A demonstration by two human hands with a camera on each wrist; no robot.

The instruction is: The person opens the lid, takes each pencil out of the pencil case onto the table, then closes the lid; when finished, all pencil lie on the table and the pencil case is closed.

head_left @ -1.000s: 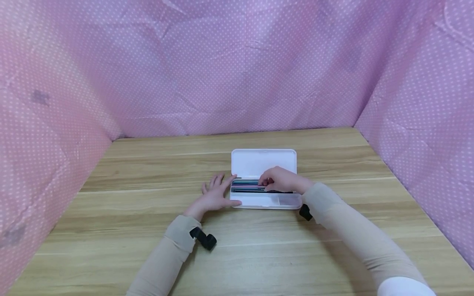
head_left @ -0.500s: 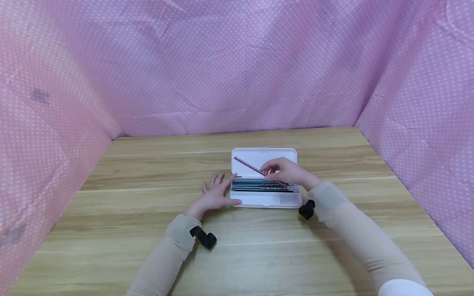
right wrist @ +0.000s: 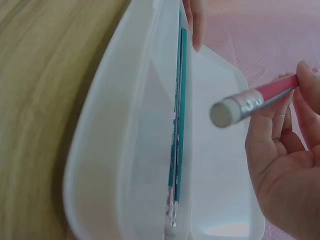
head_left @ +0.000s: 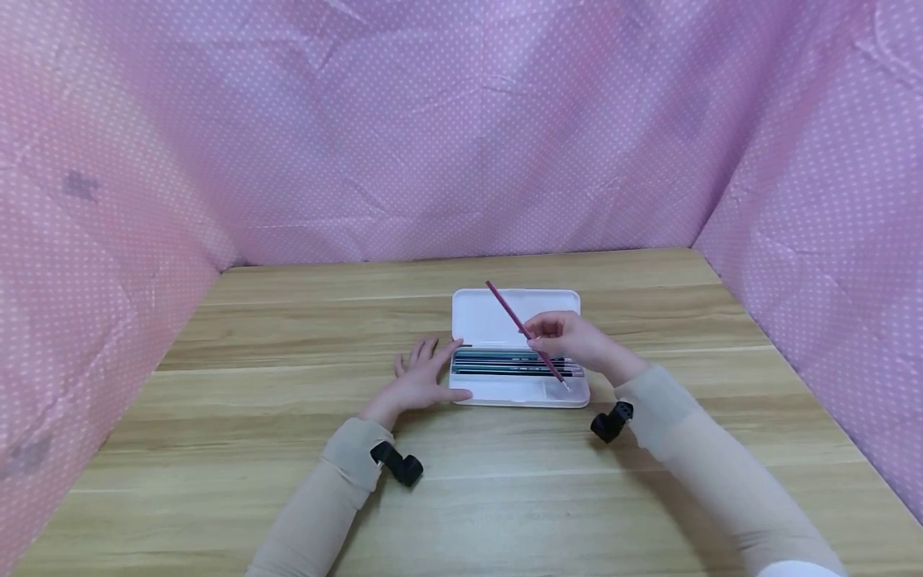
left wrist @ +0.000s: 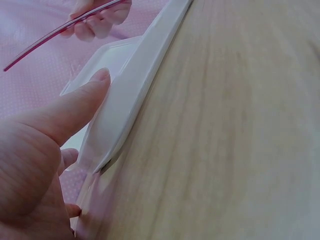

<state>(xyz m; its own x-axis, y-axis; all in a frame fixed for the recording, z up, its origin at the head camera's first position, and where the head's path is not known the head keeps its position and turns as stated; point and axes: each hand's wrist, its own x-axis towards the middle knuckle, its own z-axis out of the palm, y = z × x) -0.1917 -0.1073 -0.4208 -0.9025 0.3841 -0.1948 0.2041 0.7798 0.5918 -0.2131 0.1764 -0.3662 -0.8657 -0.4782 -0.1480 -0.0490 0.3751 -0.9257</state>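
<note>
Between thumb and fingers, my right hand [head_left: 580,340] pinches a red pencil [head_left: 507,310] above an open white pencil case [head_left: 497,393]. The pencil slants, its far end up and to the left. In the right wrist view its white eraser [right wrist: 224,114] and silver ferrule point toward the camera. Several dark and green pencils [head_left: 490,362] lie side by side in the case's long compartment. My left hand [head_left: 414,389] rests at the case's left end with fingers spread, the thumb [left wrist: 95,82] on the near rim.
The case's lid [head_left: 476,314] lies folded back on the far side. A small compartment [head_left: 555,390] is at the case's near right corner. Wood-grain tabletop [head_left: 303,353] surrounds the case, and pink dotted cloth [head_left: 447,144] hangs behind and at both sides.
My right hand has lifted the red pencil out of the row in the case, then drawn it to the right and tilted it more steeply. My left hand has stayed in place.
</note>
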